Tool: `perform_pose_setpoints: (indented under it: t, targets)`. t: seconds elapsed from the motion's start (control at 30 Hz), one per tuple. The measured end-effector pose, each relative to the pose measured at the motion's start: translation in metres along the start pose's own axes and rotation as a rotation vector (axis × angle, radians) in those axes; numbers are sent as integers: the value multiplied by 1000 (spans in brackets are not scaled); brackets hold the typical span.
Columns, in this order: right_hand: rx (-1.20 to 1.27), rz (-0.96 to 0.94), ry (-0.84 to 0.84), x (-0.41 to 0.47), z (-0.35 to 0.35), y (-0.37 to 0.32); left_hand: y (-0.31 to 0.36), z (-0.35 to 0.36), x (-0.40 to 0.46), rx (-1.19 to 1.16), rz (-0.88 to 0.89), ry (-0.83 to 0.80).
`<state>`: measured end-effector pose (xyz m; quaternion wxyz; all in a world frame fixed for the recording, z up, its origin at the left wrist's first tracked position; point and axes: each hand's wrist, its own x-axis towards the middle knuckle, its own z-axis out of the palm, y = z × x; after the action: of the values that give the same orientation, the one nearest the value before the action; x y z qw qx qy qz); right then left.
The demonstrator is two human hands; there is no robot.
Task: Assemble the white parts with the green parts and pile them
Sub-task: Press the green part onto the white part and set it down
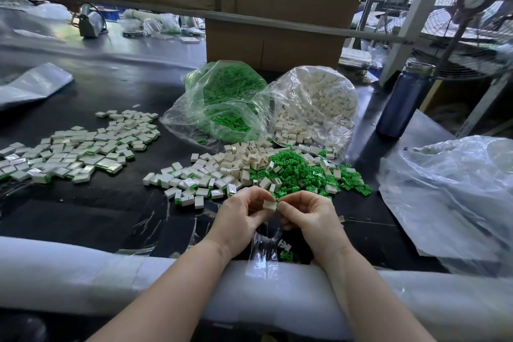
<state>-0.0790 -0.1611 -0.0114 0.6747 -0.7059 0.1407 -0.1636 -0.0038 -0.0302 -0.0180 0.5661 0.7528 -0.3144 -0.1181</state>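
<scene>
I see my left hand (241,212) and right hand (306,214) both pinching one white part (269,205); green parts (302,172) lie at twelve o'clock.

Dark, glossy worktable (91,211) with a white padded near edge (83,272), loaded with small plastic parts.

Taking the clear plastic bag of green parts (222,103) as landmark: just right of it, touching, lies a clear bag of white box-shaped parts (316,103). In front of both, loose white parts (222,166) and loose green parts (299,172) spill together in one heap. Well left of the bag spreads a flat pile of assembled white-and-green pieces (80,150). Far right stands a dark blue cylindrical bottle (402,100), with crumpled clear plastic sheeting (455,197) nearer the front. Behind the bag sits a brown cardboard box (272,41). A silvery plastic bag (30,86) lies far left.
</scene>
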Motion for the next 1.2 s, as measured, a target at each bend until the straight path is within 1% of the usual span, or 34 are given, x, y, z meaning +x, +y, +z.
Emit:
perform_pose_setpoints:
  t: [0.1, 0.37, 0.5, 0.7, 0.9, 1.07, 1.2]
  targets:
    - [14, -3, -13, 0, -1, 0, -1, -2, 1, 22, -8, 36]
    - [-114, 3, -4, 0, 3, 1, -1, -3, 2, 3, -54, -23]
    - [-140, 17, -39, -1, 3, 0, -2, -4, 2, 26, -39, -31]
    - [-154, 44, -29, 0, 3, 0, -2, -3, 1, 77, -14, -39]
    - [-164, 48, -62, -1, 1, -2, -5, -3, 2, 131, 10, -38]
    - [-171, 57, -53, -1, 1, -1, -2, -2, 1, 197, 71, -34]
    - [-193, 60, -84, 0, 0, -2, -1, -2, 1, 229, 62, -48]
